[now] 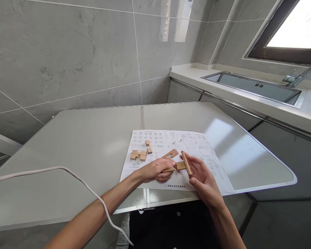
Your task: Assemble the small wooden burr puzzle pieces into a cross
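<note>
My left hand [160, 170] is closed on a notched wooden puzzle piece [169, 170], thumb on top. Part of that piece is hidden under the fingers. Between my two hands a short wooden bar [180, 166] reaches from the left-hand piece to a long wooden puzzle piece [187, 165]. My right hand [204, 178] curls around that long piece, with fingertips at its upper end and the thumb by its lower end. Just beyond my left hand, a flat wooden piece with a cut-out [171, 153] shows above the paper; its near end is hidden.
A printed diagram sheet [197, 138] lies on the white folding table [93, 138]. On its left part rest a notched piece [148, 147] and a group of wooden pieces [138, 155]. A white cable [88, 186] crosses my left forearm. A counter with a sink [251, 86] stands at right.
</note>
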{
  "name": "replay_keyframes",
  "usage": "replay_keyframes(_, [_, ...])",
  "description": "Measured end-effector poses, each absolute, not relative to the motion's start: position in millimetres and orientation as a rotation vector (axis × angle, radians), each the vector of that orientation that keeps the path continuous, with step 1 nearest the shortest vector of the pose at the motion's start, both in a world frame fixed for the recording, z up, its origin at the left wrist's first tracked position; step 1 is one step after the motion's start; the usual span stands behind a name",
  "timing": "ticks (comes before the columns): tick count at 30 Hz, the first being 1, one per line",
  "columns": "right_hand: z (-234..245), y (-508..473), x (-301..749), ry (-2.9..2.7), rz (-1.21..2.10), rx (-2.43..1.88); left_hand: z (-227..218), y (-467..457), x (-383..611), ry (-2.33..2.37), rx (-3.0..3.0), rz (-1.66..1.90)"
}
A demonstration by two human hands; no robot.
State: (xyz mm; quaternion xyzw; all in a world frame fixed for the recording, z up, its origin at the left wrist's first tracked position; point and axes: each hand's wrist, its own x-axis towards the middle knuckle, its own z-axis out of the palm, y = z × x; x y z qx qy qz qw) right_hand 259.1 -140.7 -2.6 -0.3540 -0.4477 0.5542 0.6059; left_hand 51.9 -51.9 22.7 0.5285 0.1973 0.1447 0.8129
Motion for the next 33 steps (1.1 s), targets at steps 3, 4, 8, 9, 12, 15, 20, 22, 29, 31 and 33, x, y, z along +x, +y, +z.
replay_keyframes(3, [-2.2, -141.1, 259.2, -1.036, 1.304, -0.801, 20.1, -51.3, 51.9, 0.415, 1.123, 0.310])
replay_keyframes(4, [-2.0, -141.0, 258.7, -1.032, 1.304, -0.803, 19.2, -51.1, 52.2, 0.416, 1.119, 0.312])
replay_keyframes(8, [-1.6, -139.8, 256.3, -1.020, 1.292, -0.818, 18.3, -51.0, 53.3, 0.397, 1.104, 0.325])
replay_keyframes(9, [-1.5, -139.6, 256.1, -1.022, 1.291, -0.815, 18.7, -51.1, 53.4, 0.390, 1.103, 0.326])
replay_keyframes(12, [-1.2, -140.0, 256.9, -1.036, 1.302, -0.800, 19.9, -51.5, 53.1, 0.379, 1.103, 0.318])
replay_keyframes(15, [-1.2, -140.9, 257.9, -1.051, 1.338, -0.794, 19.8, -51.3, 52.7, 0.380, 1.098, 0.306])
replay_keyframes(20, [-2.9, -140.6, 255.7, -1.057, 1.324, -0.797, 17.8, -51.4, 54.0, 0.386, 1.103, 0.317])
replay_keyframes(22, [-3.9, -140.1, 255.0, -1.058, 1.327, -0.807, 18.0, -52.0, 54.9, 0.381, 1.112, 0.327])
replay_keyframes(29, [-4.9, -140.4, 258.7, -1.132, 1.370, -0.809, 24.0, -53.6, 55.3, 0.362, 1.151, 0.290])
replay_keyframes(31, [-5.7, -140.6, 259.4, -1.169, 1.393, -0.789, 25.1, -53.9, 55.3, 0.365, 1.158, 0.278])
replay_keyframes(33, [-6.4, -140.6, 259.2, -1.180, 1.383, -0.780, 25.6, -54.4, 55.8, 0.367, 1.160, 0.281])
